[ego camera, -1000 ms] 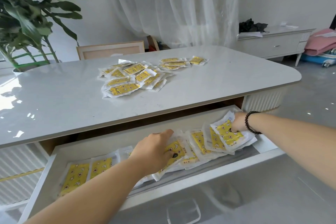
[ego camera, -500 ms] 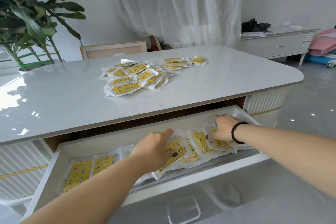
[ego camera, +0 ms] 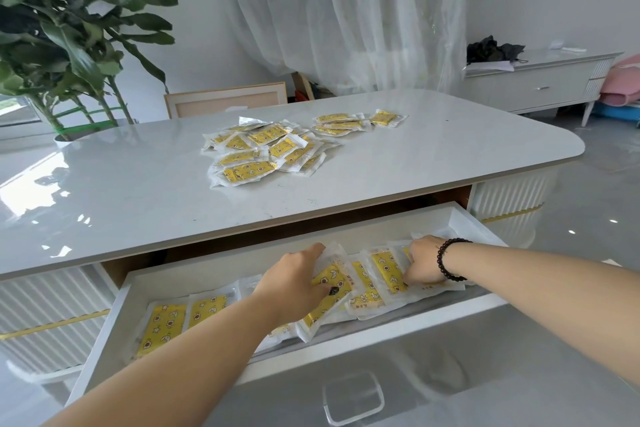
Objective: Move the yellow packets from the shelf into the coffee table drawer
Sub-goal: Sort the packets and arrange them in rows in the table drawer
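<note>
Both hands' grip on drawer packets (ego camera: 384,270)

Single head cam, wide-angle, looking fwd and down from above the open drawer (ego camera: 460,218); sitting close to it, facing across the coffee table (ego camera: 138,184) toward the curtain (ego camera: 346,10).

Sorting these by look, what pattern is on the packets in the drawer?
Yellow with small cartoon shapes, clear-white edges; head view: packets.

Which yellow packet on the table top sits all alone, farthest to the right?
The small yellow packet at the right end of the far row; the other packets lie heaped or overlapping to its left.
</note>
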